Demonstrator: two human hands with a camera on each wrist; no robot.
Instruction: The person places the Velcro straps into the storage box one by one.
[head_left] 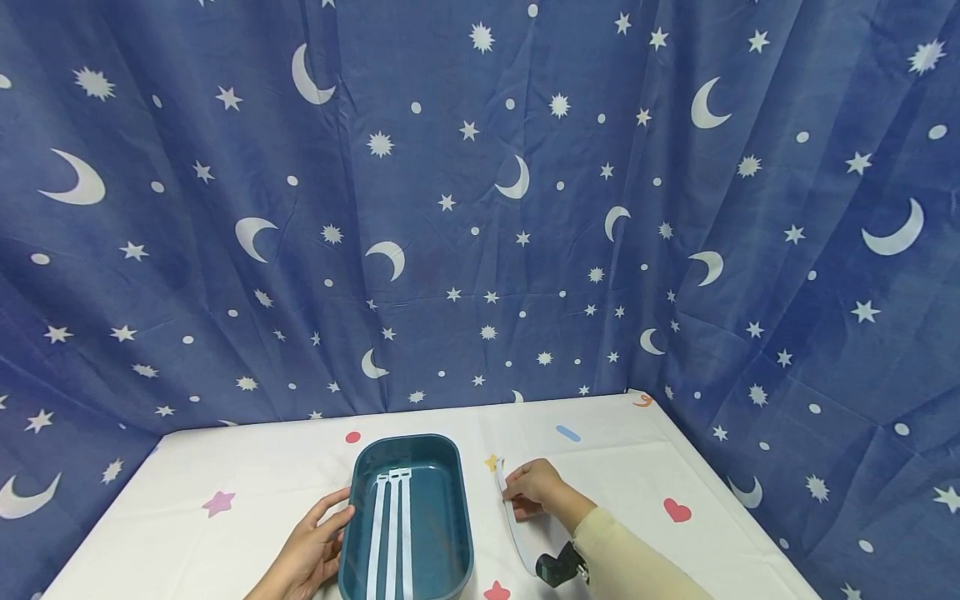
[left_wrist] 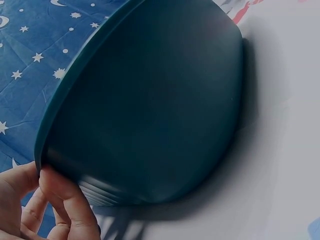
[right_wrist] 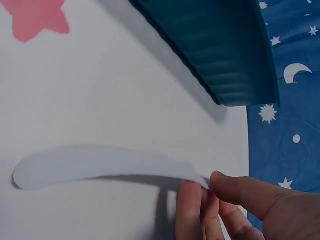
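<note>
A dark teal rectangular tub (head_left: 442,533) stands on the table in the head view. Inside it, three white straps (head_left: 392,533) with slotted ends lie lengthwise, side by side. My left hand (head_left: 311,542) holds the tub's left side; the left wrist view shows thumb and fingers pinching the rim (left_wrist: 42,130). To the right of the tub, my right hand (head_left: 534,490) pinches one end of another white strap (right_wrist: 95,165) between thumb and fingers. That strap bows in a curve, its far end near the tablecloth. The straps in the tub are hidden from both wrist views.
A white tablecloth (head_left: 615,517) with coloured shapes covers the table. Behind and beside it hangs a blue curtain (head_left: 450,250) with moons and stars. A black wrist device (head_left: 557,568) sits at the right sleeve (head_left: 630,558).
</note>
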